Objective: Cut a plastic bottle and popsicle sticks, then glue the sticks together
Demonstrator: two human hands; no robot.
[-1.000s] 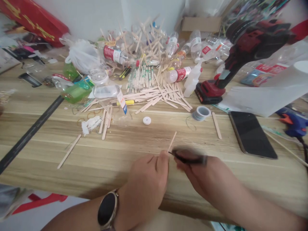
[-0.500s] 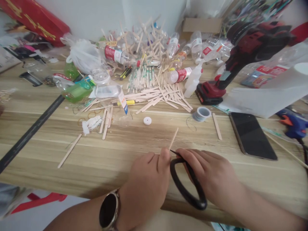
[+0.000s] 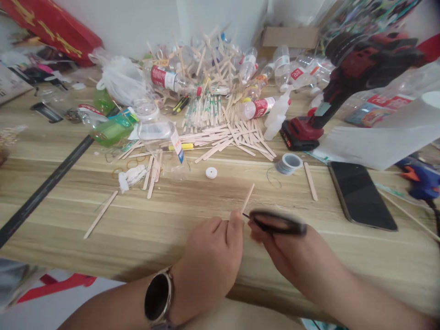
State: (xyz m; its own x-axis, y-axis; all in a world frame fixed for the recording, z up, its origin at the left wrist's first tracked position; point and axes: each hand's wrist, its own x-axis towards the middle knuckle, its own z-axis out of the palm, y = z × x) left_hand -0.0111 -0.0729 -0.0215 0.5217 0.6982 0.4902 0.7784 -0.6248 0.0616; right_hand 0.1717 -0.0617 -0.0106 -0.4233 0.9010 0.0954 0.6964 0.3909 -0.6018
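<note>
Pinched upright in my left hand (image 3: 215, 252) is a wooden craft stick (image 3: 248, 198), its upper part sticking out above the thumb. My right hand (image 3: 288, 247) is closed round a pair of black-handled scissors (image 3: 280, 223), blurred by motion. The narrow dark tip of the scissors points left and meets the stick right by my left thumb; whether it has gone into the wood I cannot tell. My left wrist wears a round dark watch (image 3: 158, 297).
Loose craft sticks (image 3: 237, 137) lie piled beyond my hands, before several plastic bottles (image 3: 259, 107). On the right are a phone (image 3: 362, 195), a tape roll (image 3: 289, 163), a red-black power drill (image 3: 302, 130) and a blue glue gun (image 3: 421, 178). A white disc (image 3: 211, 173) lies ahead.
My right hand has turned over, swinging the scissors' handle loop from pointing down towards me to lying sideways on the right. My left hand and the craft stick stay almost in place.
</note>
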